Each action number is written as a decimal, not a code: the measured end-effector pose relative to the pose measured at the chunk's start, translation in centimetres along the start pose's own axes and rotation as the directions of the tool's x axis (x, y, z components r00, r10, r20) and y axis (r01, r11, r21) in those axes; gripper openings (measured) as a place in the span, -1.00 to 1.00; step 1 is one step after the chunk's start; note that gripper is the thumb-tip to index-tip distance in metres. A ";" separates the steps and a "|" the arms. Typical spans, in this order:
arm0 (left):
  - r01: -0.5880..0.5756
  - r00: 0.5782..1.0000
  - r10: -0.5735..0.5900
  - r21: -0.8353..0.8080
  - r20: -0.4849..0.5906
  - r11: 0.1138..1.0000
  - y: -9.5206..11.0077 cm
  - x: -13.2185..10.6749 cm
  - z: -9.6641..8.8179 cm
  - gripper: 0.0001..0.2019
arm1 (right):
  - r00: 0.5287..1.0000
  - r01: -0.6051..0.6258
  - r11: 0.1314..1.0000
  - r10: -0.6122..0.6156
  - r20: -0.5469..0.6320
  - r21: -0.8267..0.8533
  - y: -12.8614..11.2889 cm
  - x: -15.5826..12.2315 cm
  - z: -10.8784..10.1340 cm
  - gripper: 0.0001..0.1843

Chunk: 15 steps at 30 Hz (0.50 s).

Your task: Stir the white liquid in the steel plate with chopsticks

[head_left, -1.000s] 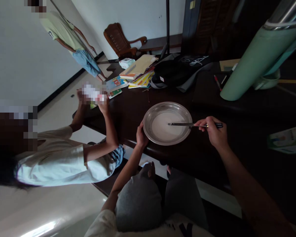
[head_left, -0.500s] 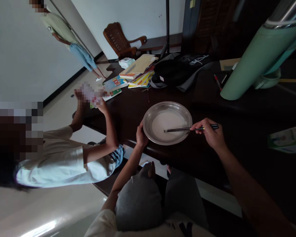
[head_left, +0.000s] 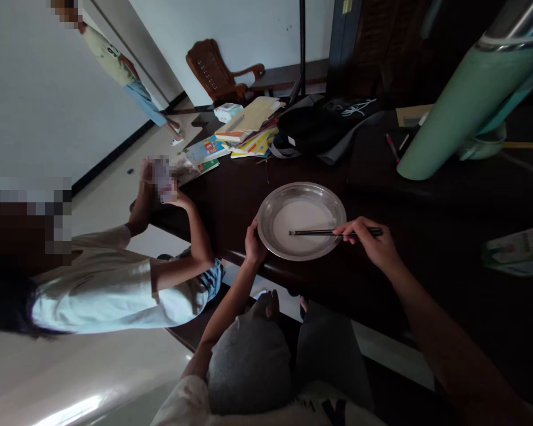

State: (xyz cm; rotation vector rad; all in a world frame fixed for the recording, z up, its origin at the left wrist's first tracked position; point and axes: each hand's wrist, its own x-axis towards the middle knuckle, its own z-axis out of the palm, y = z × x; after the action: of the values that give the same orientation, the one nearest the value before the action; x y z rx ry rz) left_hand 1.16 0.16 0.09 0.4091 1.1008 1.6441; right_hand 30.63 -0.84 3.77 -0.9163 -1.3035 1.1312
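A dark table (head_left: pixel 231 195) is filling the middle of the dim room, with piled books (head_left: pixel 251 121) and a black bag (head_left: pixel 308 133) lying beyond the steel bowl (head_left: pixel 308 192). A green flask (head_left: pixel 453 112) is partly hiding a cup (head_left: pixel 486 145); a carton (head_left: pixel 522 251) is resting farther right. A person (head_left: pixel 115 290) is sitting on the left. Near the table's edge, the left hand (head_left: pixel 254 244) is gripping the bowl's left rim, while the right hand (head_left: pixel 369 238) is pinching dark chopsticks (head_left: pixel 313 232), whose tips are reaching the white liquid (head_left: pixel 293 216).
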 end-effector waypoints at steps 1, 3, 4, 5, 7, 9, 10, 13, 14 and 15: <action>0.002 1.000 -0.002 0.002 -0.010 1.000 0.0 0.0 0.0 -0.86 | 0.999 0.010 1.000 -0.010 0.033 -0.026 0.0 0.0 0.1 -0.40; 0.005 1.000 -0.005 0.012 -0.023 1.000 0.0 0.0 0.0 -0.85 | 0.999 0.033 0.997 -0.033 0.007 -0.063 -0.1 0.0 0.0 -0.39; 0.006 1.000 -0.006 0.018 -0.024 1.000 0.0 0.0 0.0 -0.85 | 0.998 0.038 0.997 -0.041 -0.047 -0.064 0.0 0.0 -0.1 -0.39; 0.005 1.000 -0.005 0.023 -0.023 1.000 0.0 0.0 0.0 -0.85 | 0.993 0.039 0.998 -0.045 -0.110 -0.052 0.1 0.1 -0.3 -0.38; 0.002 1.000 -0.002 0.029 -0.019 1.000 0.1 -0.1 0.0 -0.85 | 0.979 0.037 0.999 -0.037 -0.199 -0.005 0.3 0.2 -0.6 -0.38; 0.002 1.000 -0.001 0.029 -0.015 1.000 0.1 -0.1 0.0 -0.85 | 0.984 0.033 0.999 -0.031 -0.175 0.013 0.5 0.2 -0.6 -0.39; 0.001 1.000 -0.001 0.029 -0.016 1.000 0.1 0.0 0.1 -0.85 | 0.992 0.035 0.999 -0.035 -0.124 -0.004 0.5 0.1 -0.5 -0.40; -0.009 0.999 0.011 0.042 -0.032 0.999 0.0 0.1 0.1 -0.84 | 0.997 0.075 0.992 -0.072 0.031 -0.098 0.3 0.0 -0.2 -0.41; -0.014 0.999 0.016 0.048 -0.039 0.999 -0.1 0.1 0.1 -0.84 | 0.996 0.090 0.989 -0.086 0.033 -0.121 0.3 0.1 -0.2 -0.41; -0.017 0.999 0.020 0.053 -0.045 0.998 -0.2 0.2 0.1 -0.83 | 0.995 0.097 0.987 -0.098 -0.003 -0.131 0.2 0.1 -0.3 -0.40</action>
State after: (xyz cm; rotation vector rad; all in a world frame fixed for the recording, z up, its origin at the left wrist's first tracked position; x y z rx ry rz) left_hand 1.28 0.36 -0.02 0.4189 1.1791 1.6504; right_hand 30.88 -0.65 3.55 -0.9418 -1.4130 0.9733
